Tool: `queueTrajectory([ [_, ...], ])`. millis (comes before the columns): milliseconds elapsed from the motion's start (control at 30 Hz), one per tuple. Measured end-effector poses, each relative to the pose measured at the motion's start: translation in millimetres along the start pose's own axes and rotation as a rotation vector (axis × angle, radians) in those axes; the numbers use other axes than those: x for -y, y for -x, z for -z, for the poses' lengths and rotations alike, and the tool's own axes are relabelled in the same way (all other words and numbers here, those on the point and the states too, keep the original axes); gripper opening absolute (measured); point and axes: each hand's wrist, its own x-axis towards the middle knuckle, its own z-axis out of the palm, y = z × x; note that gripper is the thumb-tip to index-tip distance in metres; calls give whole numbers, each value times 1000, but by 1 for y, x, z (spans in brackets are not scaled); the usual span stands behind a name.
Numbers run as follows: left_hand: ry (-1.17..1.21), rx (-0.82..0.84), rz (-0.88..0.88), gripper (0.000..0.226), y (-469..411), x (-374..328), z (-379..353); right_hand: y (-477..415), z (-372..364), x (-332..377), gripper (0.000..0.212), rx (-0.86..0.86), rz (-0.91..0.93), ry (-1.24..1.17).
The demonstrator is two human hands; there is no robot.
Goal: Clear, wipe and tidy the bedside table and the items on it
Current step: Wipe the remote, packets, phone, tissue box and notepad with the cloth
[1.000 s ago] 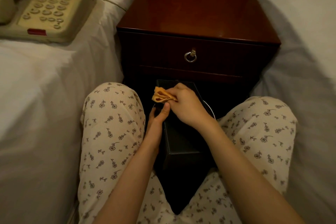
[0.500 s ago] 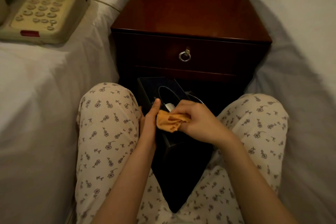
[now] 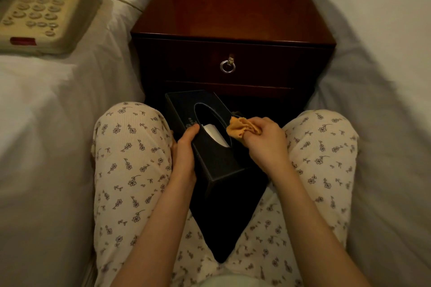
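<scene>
Under my grip, box mid-wipe, I reckon: left hand clamps side, right hand clutches cloth; next, swipe top beside thumb.

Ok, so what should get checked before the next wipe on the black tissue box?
1. Left hand holds the tissue box firmly: ok.
2. Right hand grips the orange cloth: ok.
3. Orange cloth touches the box's right edge: cannot tell.
4. White tissue sits down inside the opening, apart from the cloth: ok.
5. Telephone lies off the bedside table, on the left bed: ok.
6. Box's underside clean: cannot tell, hidden.
</scene>
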Motion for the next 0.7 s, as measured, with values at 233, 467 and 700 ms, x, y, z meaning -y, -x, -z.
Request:
queueTrajectory([
  [233, 3, 13, -84, 83, 3, -3, 2, -15, -3, -5, 17, -42, -197, -186],
  [467, 7, 106, -192, 96, 6, -24, 5, -15, 10, 0, 23, 148, -401, -614],
  [700, 66, 140, -140, 37, 22, -33, 4, -11, 10, 3, 29, 118, -309, -656],
])
